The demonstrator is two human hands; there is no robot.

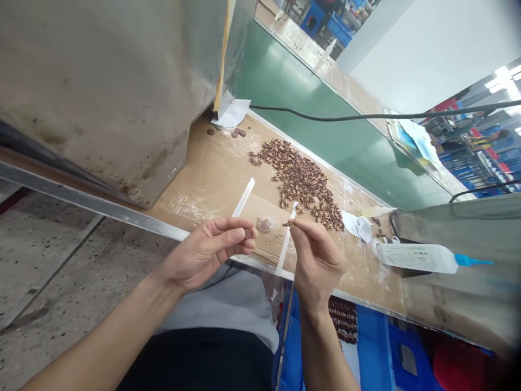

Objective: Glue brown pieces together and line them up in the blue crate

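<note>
My left hand (215, 247) is closed, with a small brown disc (248, 233) pinched between thumb and fingers. Across from it, my right hand (315, 255) pinches a small brown-and-gold piece (287, 224) by its fingertips. The two hands are apart, both above the front part of the cardboard-covered bench (195, 193). Between them, a small see-through round dish (266, 225) sits on the bench. Behind my right hand spreads a heap of similar brown-and-gold pieces (303, 176); their exact kind is too small to make out.
A white squeeze bottle (419, 257) with a blue nozzle lies at the right, near a crumpled white cloth (358, 227). Several brown discs (236, 133) lie at the back left. Metal housing (101, 92) borders the left side. Blue crates (372, 347) stand below the bench edge.
</note>
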